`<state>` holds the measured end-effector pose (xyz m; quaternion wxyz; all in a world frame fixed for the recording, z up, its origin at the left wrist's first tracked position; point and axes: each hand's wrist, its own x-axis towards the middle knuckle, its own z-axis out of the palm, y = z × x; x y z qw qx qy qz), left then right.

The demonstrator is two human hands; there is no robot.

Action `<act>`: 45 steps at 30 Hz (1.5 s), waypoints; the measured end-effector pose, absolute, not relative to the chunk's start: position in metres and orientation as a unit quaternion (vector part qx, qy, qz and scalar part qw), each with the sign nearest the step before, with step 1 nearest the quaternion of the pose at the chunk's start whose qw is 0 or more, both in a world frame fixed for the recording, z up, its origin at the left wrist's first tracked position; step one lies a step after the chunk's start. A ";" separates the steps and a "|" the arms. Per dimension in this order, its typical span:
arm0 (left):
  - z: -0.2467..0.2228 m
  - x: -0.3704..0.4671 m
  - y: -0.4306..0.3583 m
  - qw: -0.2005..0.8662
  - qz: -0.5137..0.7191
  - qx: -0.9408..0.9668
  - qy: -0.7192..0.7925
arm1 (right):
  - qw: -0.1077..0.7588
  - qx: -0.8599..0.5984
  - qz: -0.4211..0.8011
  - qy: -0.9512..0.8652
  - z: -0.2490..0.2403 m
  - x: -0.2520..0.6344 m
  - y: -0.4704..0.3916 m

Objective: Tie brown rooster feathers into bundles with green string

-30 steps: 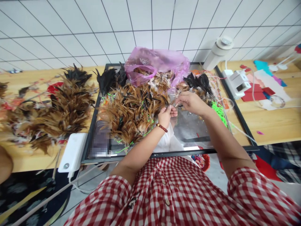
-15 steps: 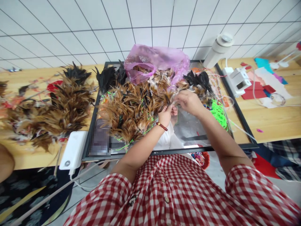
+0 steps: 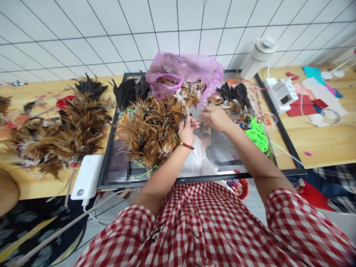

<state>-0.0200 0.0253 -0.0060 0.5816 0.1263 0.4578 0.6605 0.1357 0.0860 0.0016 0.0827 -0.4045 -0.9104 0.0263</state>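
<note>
My left hand [image 3: 187, 129], with a beaded bracelet at the wrist, pinches the base of a small brown feather bunch [image 3: 178, 113] at the right edge of the feather pile [image 3: 150, 129]. Just right of it is my right hand [image 3: 213, 116], fingers drawn together and pointing at the left fingertips; whatever they grip is too small to make out. Both hands are above the glass panel with a black frame [image 3: 287, 148]. Behind them lies a pink plastic bag [image 3: 191, 68] with feathers in and before it. Bright green cords [image 3: 257, 135] lie to the right, beside dark feathers [image 3: 236, 94].
More feather bunches [image 3: 75, 129] and a white power bank [image 3: 86, 177] are at the left. A white bottle [image 3: 258, 57], a white power strip [image 3: 274, 94] and red paper pieces [image 3: 303, 105] stand or lie at the right. Part of another person's arm [image 3: 8, 191] shows at the far left.
My left hand has shifted a little left with the feather bunch. My right hand has also moved slightly left, and a small gap now shows between the hands.
</note>
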 end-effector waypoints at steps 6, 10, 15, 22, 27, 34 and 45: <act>-0.001 -0.021 0.027 0.576 0.654 0.114 0.477 | 0.112 -0.380 0.083 -0.915 -0.005 0.132 0.092; 0.000 -0.018 0.026 0.579 0.629 0.121 0.504 | 0.164 -0.380 0.034 -0.910 0.013 0.139 0.076; -0.001 -0.014 0.021 0.639 0.551 0.163 0.512 | 0.159 -0.328 -0.035 -0.931 0.035 0.137 0.063; -0.003 -0.018 0.022 0.648 0.532 0.185 0.514 | 0.123 -0.284 0.090 -0.947 0.034 0.134 0.066; -0.007 -0.015 0.025 0.658 0.498 0.200 0.528 | 0.104 -0.323 -0.001 -0.940 0.032 0.133 0.066; -0.015 -0.013 0.022 0.649 0.462 0.286 0.533 | 0.072 -0.265 -0.054 -0.960 0.042 0.127 0.062; 0.005 -0.023 0.018 0.719 0.419 0.265 0.487 | 0.221 -0.339 -0.053 -0.913 0.045 0.162 0.043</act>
